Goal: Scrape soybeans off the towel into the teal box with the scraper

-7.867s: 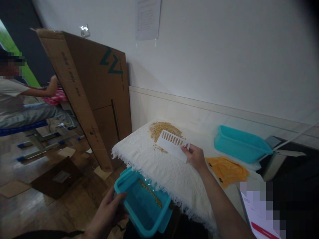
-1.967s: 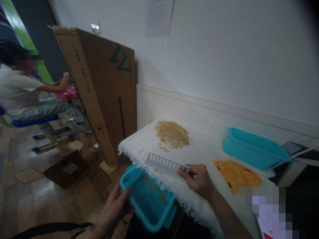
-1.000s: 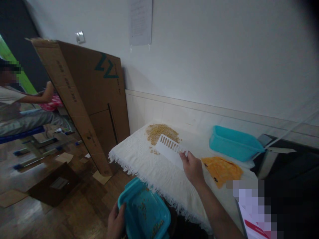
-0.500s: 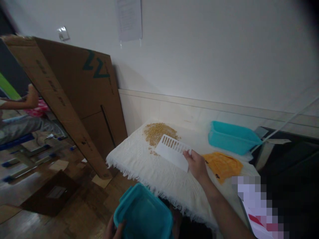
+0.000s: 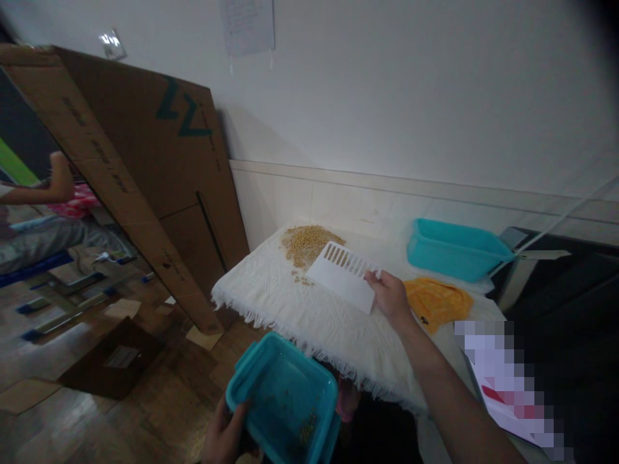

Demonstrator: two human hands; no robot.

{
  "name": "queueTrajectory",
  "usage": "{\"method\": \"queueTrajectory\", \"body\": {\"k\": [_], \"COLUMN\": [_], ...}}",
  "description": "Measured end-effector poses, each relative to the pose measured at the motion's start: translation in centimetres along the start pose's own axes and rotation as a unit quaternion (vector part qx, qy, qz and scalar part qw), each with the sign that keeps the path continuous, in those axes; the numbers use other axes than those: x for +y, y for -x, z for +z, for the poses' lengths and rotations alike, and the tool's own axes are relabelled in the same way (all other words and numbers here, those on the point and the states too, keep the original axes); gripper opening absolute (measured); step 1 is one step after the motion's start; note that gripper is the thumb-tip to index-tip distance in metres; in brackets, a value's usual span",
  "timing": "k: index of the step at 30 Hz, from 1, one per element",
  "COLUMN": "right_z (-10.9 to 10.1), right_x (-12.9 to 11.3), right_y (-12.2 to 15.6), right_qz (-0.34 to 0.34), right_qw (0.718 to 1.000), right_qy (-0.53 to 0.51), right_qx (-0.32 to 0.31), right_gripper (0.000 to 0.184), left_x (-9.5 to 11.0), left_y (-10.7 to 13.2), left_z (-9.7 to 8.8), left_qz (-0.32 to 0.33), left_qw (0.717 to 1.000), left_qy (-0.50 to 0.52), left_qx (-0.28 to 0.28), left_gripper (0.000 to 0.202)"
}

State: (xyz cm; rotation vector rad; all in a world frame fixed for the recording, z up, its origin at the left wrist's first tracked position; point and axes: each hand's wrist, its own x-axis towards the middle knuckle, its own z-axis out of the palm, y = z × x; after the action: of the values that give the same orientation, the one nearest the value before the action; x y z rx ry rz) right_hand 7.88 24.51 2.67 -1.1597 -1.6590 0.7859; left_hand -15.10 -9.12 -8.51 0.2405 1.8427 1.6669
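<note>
My right hand (image 5: 391, 295) grips the right end of a flat white slotted plate (image 5: 342, 278), holding it over the table beside a pile of yellow beans (image 5: 309, 243). A few beans lie scattered just left of the plate. Below the table's front edge, my left hand (image 5: 227, 426) is closed on the left rim of a teal plastic bin (image 5: 285, 393). Some beans show at the bottom of that bin, towards its near right side.
A white fringed cloth (image 5: 275, 290) covers the table against the wall. On it are a second teal bin (image 5: 459, 251) and an orange cloth (image 5: 438, 303). A large cardboard box (image 5: 140, 161) stands at left, with a seated person (image 5: 43, 225) beyond it.
The view has tilted down slightly. The teal bin in my left hand now shows its inside with beans in it. My right hand still holds the slotted plate near the pile.
</note>
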Motion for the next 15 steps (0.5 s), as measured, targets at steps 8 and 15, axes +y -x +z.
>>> {"method": "queueTrajectory", "body": {"k": [8,15], "right_z": [0.2,0.3], "right_x": [0.8,0.3], "right_y": [-0.4,0.1], "right_qz": [0.007,0.011], "right_qw": [1.000,1.000], "right_qy": [-0.009,-0.004], "right_qx": [-0.003,-0.018], "right_gripper": [0.064,0.065], "left_x": [2.1,3.4], "left_y": [-1.3,-1.7], "left_z": [0.0,0.5], "left_qz": [-0.010,-0.016], "left_qw": [0.999,0.999], "left_qy": [0.008,0.041], "left_qx": [-0.032,-0.030], "left_gripper": [0.069,0.055]}}
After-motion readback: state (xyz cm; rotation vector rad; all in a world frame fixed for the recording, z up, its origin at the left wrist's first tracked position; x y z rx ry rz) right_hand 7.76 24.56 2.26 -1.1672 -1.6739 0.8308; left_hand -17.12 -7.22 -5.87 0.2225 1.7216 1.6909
